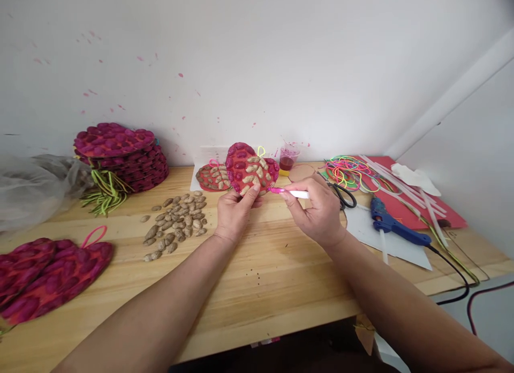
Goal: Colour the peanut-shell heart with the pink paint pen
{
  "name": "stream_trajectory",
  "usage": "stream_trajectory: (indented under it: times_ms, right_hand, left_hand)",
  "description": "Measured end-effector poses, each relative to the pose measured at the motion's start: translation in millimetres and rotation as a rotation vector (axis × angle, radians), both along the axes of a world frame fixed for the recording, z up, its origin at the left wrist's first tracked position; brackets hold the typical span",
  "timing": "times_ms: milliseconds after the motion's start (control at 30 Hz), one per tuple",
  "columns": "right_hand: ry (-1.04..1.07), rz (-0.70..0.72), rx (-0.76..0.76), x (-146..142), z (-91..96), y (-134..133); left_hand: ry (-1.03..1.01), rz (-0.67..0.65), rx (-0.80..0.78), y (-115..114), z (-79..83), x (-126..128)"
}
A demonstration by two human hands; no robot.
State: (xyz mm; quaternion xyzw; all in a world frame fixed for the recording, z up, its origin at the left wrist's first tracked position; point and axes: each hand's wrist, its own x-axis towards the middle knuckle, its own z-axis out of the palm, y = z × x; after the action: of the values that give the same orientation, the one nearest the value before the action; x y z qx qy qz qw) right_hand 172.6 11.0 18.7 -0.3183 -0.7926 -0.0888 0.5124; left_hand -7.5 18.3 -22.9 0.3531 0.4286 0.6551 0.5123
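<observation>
A heart (262,173) studded with peanuts is held up over the desk (257,298), at the far middle. Its left lobe and right edge are deep pink; many peanuts at its centre are bare tan. The left hand (235,211) grips its near edge, fingers narrowed on it, thumb on the front. The fingers of the right hand (317,212) are closed around a white brush (298,194), whose pink tip is at the heart's near right edge; contact there cannot be told. A second heart (212,177), mostly unpainted, lies just left of and behind the first. Left of the left hand, loose peanuts (179,218) are spread on the desk. Far left, a stack (120,161) of pink pieces stands beside a clear bag (36,174); near left lie more pink hearts (72,268). Behind the brush, a cup (288,157) holds dark red liquid. To the right are bright cords (349,172), scissors (347,197) and a blue glue gun (397,225).
</observation>
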Motion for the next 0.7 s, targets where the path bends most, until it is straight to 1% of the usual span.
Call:
stream_trajectory:
  times_ms: [133, 233, 433, 700]
  right_hand:
    - [-0.015, -0.006, 0.015, -0.3, 0.4, -0.2]
    - [-0.024, -0.006, 0.025, -0.9, 0.9, -0.7]
    - [-0.055, -0.006, 0.047, -2.5, 1.5, -1.8]
    - [-0.067, 0.012, 0.05, -3.4, 1.3, -2.5]
  left_hand:
    - [0.071, 0.021, 0.03, -1.4, -0.7, -0.2]
    - [0.122, 0.018, 0.052, -3.1, 1.8, -0.4]
    - [0.158, 0.023, 0.057, -5.6, 6.8, -0.4]
    - [0.132, 0.013, 0.042, -1.8, -1.6, -1.9]
